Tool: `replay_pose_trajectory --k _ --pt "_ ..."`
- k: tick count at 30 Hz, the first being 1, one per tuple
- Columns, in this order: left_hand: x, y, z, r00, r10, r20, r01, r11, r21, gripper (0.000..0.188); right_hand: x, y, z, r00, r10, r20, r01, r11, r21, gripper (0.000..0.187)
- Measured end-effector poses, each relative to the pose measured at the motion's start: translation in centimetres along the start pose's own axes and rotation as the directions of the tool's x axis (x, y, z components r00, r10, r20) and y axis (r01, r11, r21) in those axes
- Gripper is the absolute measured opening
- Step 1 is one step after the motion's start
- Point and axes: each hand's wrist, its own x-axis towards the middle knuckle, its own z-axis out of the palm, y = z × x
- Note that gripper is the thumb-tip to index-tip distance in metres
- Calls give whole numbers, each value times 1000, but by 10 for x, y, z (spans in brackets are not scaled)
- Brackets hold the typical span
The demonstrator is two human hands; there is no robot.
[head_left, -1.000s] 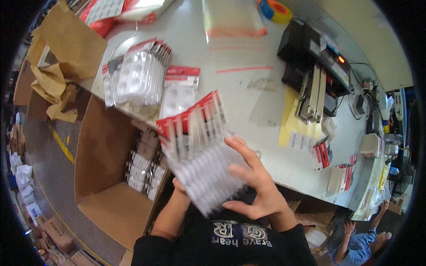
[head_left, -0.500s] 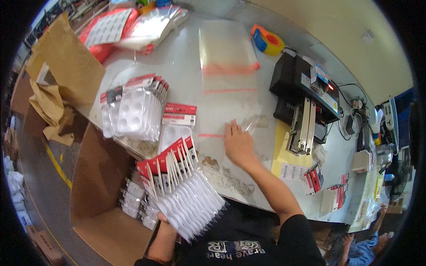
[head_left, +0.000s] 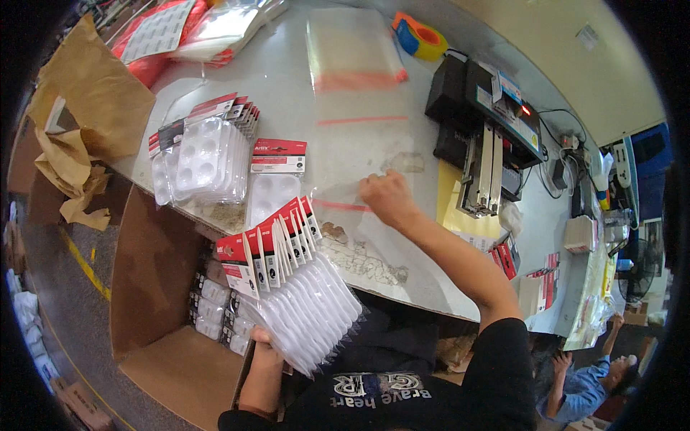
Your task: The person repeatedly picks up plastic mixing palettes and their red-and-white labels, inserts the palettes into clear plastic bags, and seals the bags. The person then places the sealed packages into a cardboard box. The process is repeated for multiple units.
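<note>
At the surface's edge point(head_left: 431, 293), left fingers point(head_left: 261, 335) clasp fanned white packs point(head_left: 309, 309); right fingers point(head_left: 371, 189) curl, perhaps pinching a clear bag point(head_left: 346, 164).

Count: my left hand point(head_left: 266, 343), 1; my right hand point(head_left: 388, 200), 1; tray bundle point(head_left: 305, 312) I grip, 1, overlap hiding its exact number; loose tray pack point(head_left: 275, 189), 1; tape roll point(head_left: 422, 40), 1; fan point(head_left: 635, 271), 1; co-worker point(head_left: 583, 391), 1.

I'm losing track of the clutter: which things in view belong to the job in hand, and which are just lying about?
Seemingly in use:
carded white packs in the left hand
clear bags near the right hand
matching packs on the table

Apparently just lying about:
tape dispenser
brown paper
</note>
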Motion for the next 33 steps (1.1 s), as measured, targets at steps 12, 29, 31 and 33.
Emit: replay_pose_trajectory --k 12,29,31,33 --pt "22 40 68 942 -8 336 -192 808 557 113 -91 -42 16 976 111 -189 -50 953 300 5" --pt "0 -22 85 969 -229 97 47 554 831 147 -106 3 -60 845 278 457 -535 403 743 13" --pt "-1 -24 85 972 -212 102 32 549 835 155 -107 -2 -61 860 187 475 -510 364 779 13" --pt "-1 -24 85 983 -147 108 -8 555 831 156 -111 -7 -56 857 47 512 -493 361 792 13"
